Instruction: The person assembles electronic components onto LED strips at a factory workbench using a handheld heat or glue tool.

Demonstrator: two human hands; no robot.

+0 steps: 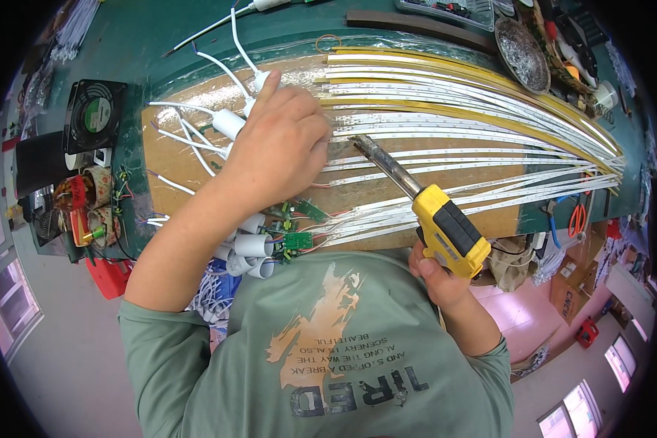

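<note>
In my right hand point(445, 281) is a yellow and black soldering gun point(451, 230), gripped at its lower end. Its long metal barrel slants up and left, with the dark tip over the white LED strips point(387, 125). Curled fingers of my left hand point(288, 139) close in beside the strips' left ends; whatever they hold is hidden under the hand. White cylindrical lamp caps with wires point(228, 124) lie just left of that hand. Below it, green circuit boards point(298, 240) with small parts join red and white wires to more strips, next to several white tubes point(254, 246).
Brown board point(169, 157) lies under the work on a green table point(139, 47). A black fan point(95, 115) stands at the left. At the far right are a round metal dish point(522, 55) and a dark bar point(420, 31). Orange-handled scissors point(577, 219) hang near the right edge.
</note>
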